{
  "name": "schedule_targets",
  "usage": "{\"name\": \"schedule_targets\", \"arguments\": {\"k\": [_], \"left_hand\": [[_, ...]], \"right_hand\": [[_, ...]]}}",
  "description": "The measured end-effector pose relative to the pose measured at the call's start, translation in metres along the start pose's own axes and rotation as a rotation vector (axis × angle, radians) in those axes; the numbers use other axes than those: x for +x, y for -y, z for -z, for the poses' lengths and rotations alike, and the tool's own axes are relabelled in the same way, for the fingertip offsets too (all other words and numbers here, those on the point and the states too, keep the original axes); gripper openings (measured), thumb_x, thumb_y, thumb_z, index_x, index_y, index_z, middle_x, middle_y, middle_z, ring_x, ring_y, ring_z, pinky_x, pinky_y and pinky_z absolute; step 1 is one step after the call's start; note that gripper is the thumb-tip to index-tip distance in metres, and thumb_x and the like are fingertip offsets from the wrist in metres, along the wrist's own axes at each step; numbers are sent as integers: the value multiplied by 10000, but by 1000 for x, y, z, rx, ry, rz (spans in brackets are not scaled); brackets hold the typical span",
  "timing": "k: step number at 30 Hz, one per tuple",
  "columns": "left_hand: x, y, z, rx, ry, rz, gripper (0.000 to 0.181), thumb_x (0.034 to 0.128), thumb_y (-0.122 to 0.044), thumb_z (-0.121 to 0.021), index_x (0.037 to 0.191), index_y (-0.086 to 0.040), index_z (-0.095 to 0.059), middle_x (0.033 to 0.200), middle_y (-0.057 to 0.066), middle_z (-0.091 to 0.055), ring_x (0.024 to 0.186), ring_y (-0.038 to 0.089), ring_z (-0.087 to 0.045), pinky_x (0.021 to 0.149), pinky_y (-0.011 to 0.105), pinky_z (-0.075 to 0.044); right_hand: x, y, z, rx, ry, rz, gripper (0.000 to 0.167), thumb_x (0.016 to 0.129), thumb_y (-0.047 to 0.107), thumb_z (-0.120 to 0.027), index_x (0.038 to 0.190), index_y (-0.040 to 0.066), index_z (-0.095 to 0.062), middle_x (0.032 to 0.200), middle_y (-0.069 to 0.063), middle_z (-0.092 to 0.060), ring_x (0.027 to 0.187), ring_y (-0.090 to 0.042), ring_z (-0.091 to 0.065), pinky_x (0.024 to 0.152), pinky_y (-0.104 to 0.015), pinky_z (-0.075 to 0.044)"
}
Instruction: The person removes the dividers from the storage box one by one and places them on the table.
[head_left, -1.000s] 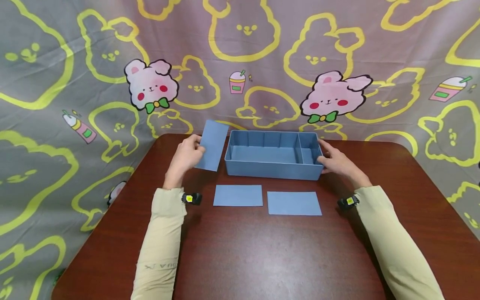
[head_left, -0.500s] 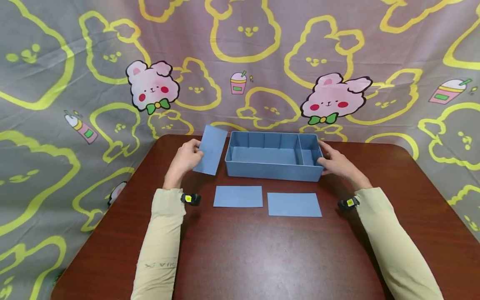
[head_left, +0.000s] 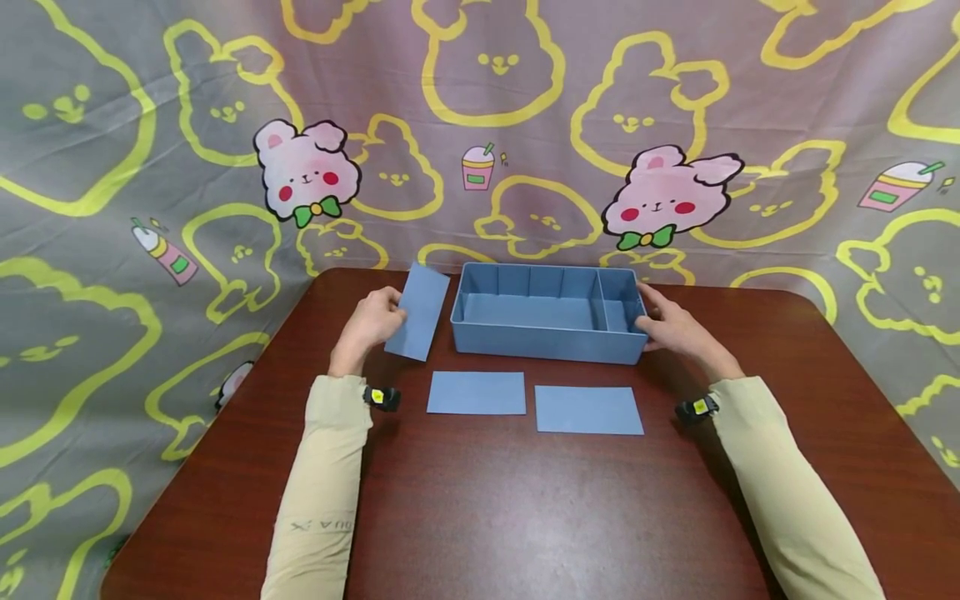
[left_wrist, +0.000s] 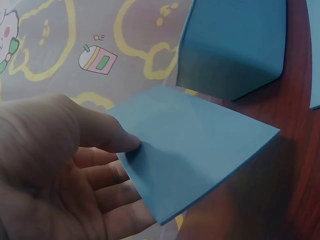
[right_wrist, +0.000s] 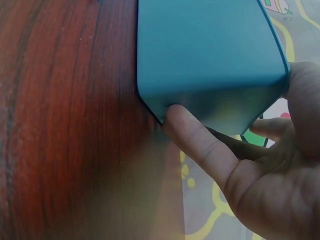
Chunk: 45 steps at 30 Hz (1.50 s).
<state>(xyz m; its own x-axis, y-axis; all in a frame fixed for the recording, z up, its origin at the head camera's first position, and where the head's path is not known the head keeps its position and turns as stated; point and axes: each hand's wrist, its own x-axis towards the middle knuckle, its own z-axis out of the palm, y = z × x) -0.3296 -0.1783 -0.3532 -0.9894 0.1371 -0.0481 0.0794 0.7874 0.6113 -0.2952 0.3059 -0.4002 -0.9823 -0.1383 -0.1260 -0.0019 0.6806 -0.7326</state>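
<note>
Fingers (left_wrist: 127, 217) of the left hand (head_left: 369, 319) pinch a thin blue rectangular panel (head_left: 418, 312) by its left long edge, with the thumb laid over the face turned to the wrist camera. It is tilted, just beside the left end of a blue open-topped box (head_left: 547, 342); whether its lower end touches the desk (head_left: 540, 517) cannot be told. At the opposite end of that box, the right hand (head_left: 675, 325) grips the short end wall, one fingertip pressing the outside low down and another digit at the rim. A divider (head_left: 602, 302) near this end parts a small compartment from a long one, whose back wall carries upright ribs. Between the person and the box, a second panel (head_left: 477, 392) and a third panel (head_left: 588, 409) lie flat on the dark reddish-brown wood, near each other without touching, the third slightly closer to the person. Behind everything hangs a grey-pink curtain (head_left: 517, 150) printed with yellow outlines, bunny heads and drink cups.
</note>
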Motion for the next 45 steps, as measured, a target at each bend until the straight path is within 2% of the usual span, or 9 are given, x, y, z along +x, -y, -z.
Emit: {"name": "schedule_targets", "arguments": {"k": [10, 13, 15, 18, 24, 28, 35, 40, 45], "left_hand": [[0, 6, -1, 55, 31, 32, 262, 957, -170, -520, 1137, 11, -581, 776, 57, -544, 560, 148, -520, 561, 269, -433], [1, 8, -2, 59, 64, 64, 172, 969, -182, -518, 936, -14, -538, 654, 21, -458, 512, 150, -493, 541, 277, -432], [2, 9, -2, 71, 77, 81, 240, 974, -192, -523, 783, -61, -458, 578, -7, -378, 486, 153, -472, 532, 286, -421], [3, 11, -1, 92, 89, 99, 371, 975, -207, -542, 675, -118, -344, 529, -35, -291, 472, 158, -465, 526, 292, -413], [1, 14, -1, 110, 116, 111, 425, 988, -230, -556, 644, -137, -325, 543, -41, -258, 479, 170, -510, 529, 288, -447], [0, 18, -3, 116, 142, 149, 431, 990, -242, -554, 627, -139, -345, 536, -32, -280, 499, 182, -524, 532, 299, -480], [4, 26, -5, 164, 181, 206, 452, 989, -265, -551, 595, -143, -365, 502, -36, -287, 463, 166, -457, 512, 311, -439], [7, 29, -5, 151, 216, 244, 442, 993, -274, -557, 617, -147, -362, 519, -37, -283, 543, 193, -537, 547, 322, -479], [6, 32, -6, 149, 224, 244, 437, 983, -270, -577, 615, -140, -379, 523, -30, -316, 628, 230, -637, 559, 326, -499]], "right_hand": [[0, 4, 3, 8, 5, -9, 756, 994, 190, -472, 1596, 219, -15, 1467, -356, -324, 1128, -476, -596, 828, -465, -572], [0, 4, 2, 13, 7, -14, 755, 994, 192, -471, 1595, 223, -16, 1469, -352, -322, 1147, -484, -579, 829, -465, -572], [0, 3, 2, 14, 6, -15, 752, 993, 185, -468, 1595, 223, -19, 1450, -352, -339, 1133, -480, -585, 825, -462, -574], [0, 3, 1, 22, 9, -21, 757, 992, 186, -471, 1595, 233, -16, 1445, -346, -345, 1140, -478, -580, 825, -462, -574], [0, 3, 3, 31, 16, -27, 766, 989, 203, -472, 1594, 245, -4, 1496, -346, -297, 1180, -492, -554, 834, -469, -569], [-1, 3, 3, 21, 14, -18, 763, 988, 204, -471, 1595, 239, -10, 1504, -348, -289, 1162, -486, -571, 830, -467, -571], [0, 2, 3, 7, 6, -3, 753, 990, 179, -467, 1596, 221, -23, 1473, -359, -324, 1088, -448, -627, 811, -451, -579], [0, 3, 3, 15, 4, -3, 754, 986, 167, -469, 1596, 212, -28, 1473, -361, -327, 1077, -447, -633, 804, -453, -581], [0, 3, 2, 11, 5, -7, 754, 984, 165, -467, 1596, 207, -29, 1458, -364, -343, 1058, -433, -641, 803, -454, -581]]}}
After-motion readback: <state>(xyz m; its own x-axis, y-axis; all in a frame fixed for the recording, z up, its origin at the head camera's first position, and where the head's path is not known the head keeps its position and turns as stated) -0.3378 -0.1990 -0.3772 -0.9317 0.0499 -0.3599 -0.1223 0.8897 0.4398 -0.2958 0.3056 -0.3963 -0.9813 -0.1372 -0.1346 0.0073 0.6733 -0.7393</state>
